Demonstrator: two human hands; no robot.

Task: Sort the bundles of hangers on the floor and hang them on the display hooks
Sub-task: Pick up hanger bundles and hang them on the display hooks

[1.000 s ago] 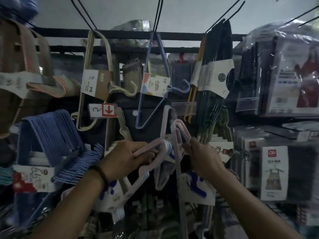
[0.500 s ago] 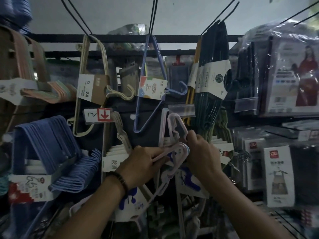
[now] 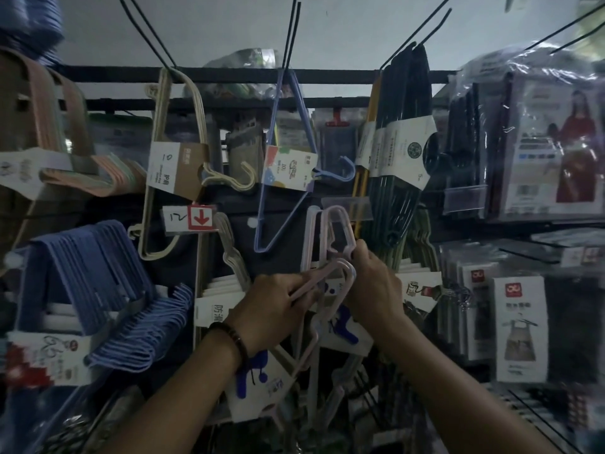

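View: head, the only 1; dim and slightly blurred.
Landmark: red-arrow tag (image 3: 200, 217) on the display wall; all places are given from it.
Pink hanger bundle (image 3: 329, 279): lower right of the tag, held in front of the wall, curved end up; a white card (image 3: 253, 381) hangs below it.
Hung pink hangers (image 3: 339, 224): right of the tag, about level with it, just under a clear price strip (image 3: 347, 207). The display hook carrying them is hidden.
Left hand (image 3: 271, 309): lower right of the tag, grip curled round the bundle's neck.
Right hand (image 3: 373, 286): farther right, grip pinching the lower corner of the hung pink hangers.
Step, as I judge: adding the bundle to the same hook as its matching colour.
Doing it well: steady the hung set with the right hand, lift the bundle's loop up to the hook tip, then slide it back before letting go.
Risk: the 2 sets tangling, or the card snagging.
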